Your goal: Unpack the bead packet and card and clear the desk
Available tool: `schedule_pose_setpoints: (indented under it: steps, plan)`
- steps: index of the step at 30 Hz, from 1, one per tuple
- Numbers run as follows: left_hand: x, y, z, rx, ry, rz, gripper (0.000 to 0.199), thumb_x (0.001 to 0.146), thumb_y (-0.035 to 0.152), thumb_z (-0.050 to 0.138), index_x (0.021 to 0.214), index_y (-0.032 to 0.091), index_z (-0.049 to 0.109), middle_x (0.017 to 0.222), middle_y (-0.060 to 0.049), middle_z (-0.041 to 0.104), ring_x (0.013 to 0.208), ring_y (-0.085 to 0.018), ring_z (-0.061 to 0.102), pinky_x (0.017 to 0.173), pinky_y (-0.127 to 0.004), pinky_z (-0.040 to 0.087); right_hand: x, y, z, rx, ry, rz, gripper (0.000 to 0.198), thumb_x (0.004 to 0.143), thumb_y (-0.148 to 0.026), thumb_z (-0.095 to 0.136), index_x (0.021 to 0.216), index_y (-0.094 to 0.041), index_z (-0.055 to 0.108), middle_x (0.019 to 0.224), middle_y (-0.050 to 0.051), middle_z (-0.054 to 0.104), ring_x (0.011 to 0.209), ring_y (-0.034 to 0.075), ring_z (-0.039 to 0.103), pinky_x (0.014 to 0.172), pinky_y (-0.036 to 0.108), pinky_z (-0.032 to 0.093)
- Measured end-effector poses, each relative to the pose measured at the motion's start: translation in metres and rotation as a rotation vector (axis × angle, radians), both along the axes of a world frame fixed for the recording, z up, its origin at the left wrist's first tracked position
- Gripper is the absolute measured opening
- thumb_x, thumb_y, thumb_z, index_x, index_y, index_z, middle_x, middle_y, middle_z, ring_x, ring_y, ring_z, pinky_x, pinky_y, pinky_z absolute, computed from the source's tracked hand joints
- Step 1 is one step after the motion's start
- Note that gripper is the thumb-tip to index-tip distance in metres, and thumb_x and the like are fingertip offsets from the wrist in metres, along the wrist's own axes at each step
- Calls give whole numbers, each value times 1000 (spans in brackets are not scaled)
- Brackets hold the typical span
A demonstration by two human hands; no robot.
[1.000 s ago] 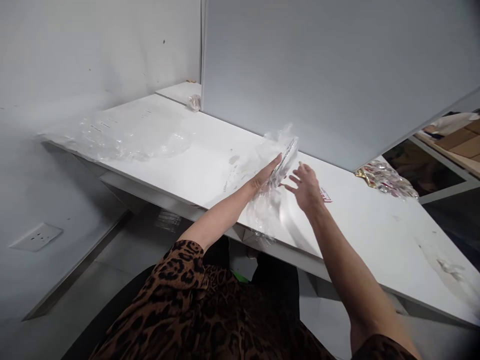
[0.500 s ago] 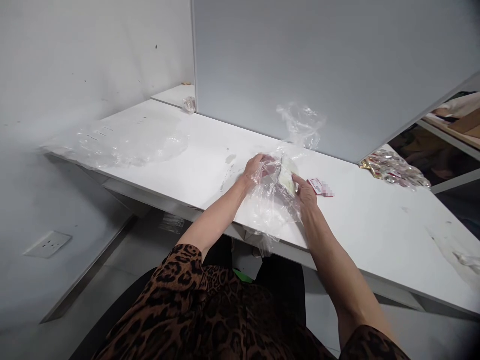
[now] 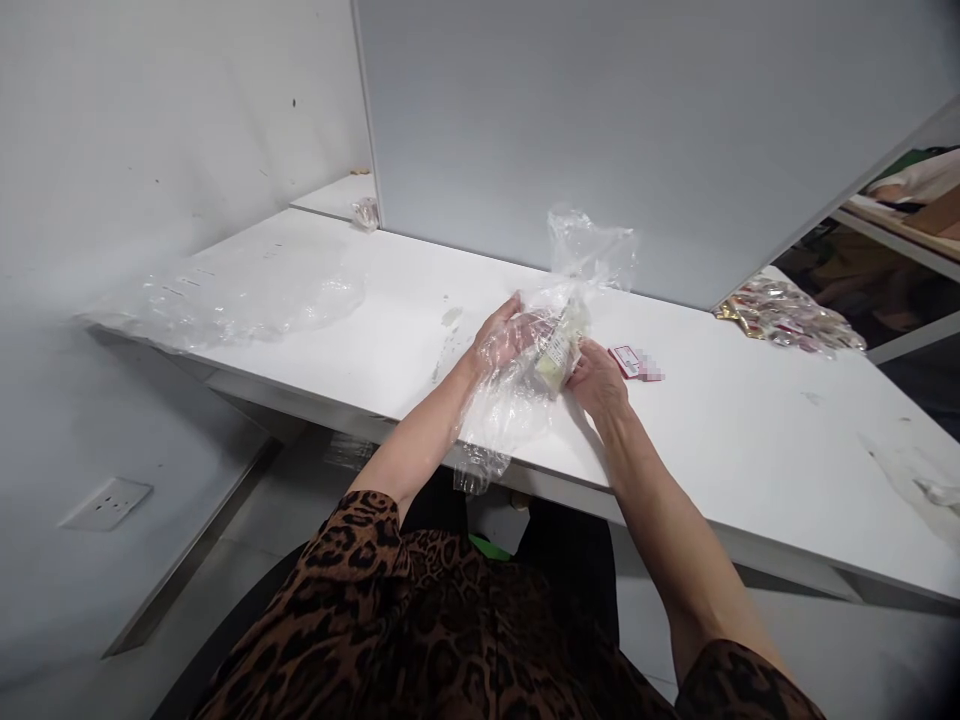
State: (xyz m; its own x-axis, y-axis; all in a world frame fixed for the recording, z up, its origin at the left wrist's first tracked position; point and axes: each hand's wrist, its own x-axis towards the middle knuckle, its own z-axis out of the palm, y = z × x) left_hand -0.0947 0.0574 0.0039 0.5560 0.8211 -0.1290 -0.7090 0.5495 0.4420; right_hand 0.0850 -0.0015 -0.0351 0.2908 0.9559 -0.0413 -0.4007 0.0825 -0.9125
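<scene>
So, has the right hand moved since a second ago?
Yes, the right hand has moved away from the bottom edge of the grey panel, toward the near edge of the white table.

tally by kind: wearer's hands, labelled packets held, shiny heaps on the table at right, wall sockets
Wearer's hands: 2, left hand and right hand
Labelled packet: 1
Shiny heap: 1
Wall socket: 1
Total: 5

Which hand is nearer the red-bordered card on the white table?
Right. The right hand is just left of the red-bordered card; the left hand is farther left, at the clear plastic bag.
</scene>
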Motion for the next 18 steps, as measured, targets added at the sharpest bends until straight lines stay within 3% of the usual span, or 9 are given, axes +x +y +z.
schedule_pose_setpoints:
  steps: [3,5,8,11,15,18]
  plan:
    - [-3,-5,6,72,78,21,23,98,39,58,91,18,64,93,-8,75,93,-22,74,96,-36,55,5,4,-5,-1,32,-60,40,55,-28,88,86,-25,62,87,-1,72,83,18,68,70,31,62]
    - [-5,-8,9,105,89,46,27,99,44,56,94,18,64,99,-9,75,95,-22,74,97,-38,54,6,6,-6,-22,14,-63,40,55,-28,87,85,-25,61,85,-1,71,81,19,68,69,33,63]
    - [-8,-10,13,122,97,35,33,97,49,56,102,18,66,103,-11,74,100,-24,72,101,-42,53,5,4,-6,25,-69,-88,37,62,-38,84,87,-25,60,86,0,69,87,21,69,74,36,63]
    - [-9,-12,15,148,121,12,43,95,57,55,113,20,67,110,-12,73,110,-27,70,105,-44,51,1,-2,-4,91,-248,-175,41,75,-58,75,98,-26,62,103,4,68,107,25,66,88,42,61]
    - [-6,-15,14,244,206,-45,61,93,69,48,130,24,66,136,-13,66,131,-31,59,113,-47,45,-5,-14,4,109,-681,-411,70,80,-72,64,130,-25,56,148,10,48,145,31,39,116,53,39]
    - [-3,-16,11,379,276,-106,73,92,77,37,139,28,63,158,-9,49,146,-35,45,117,-49,39,-17,-23,14,160,-933,-399,81,83,-79,54,138,-19,54,158,16,38,151,33,28,123,56,24]
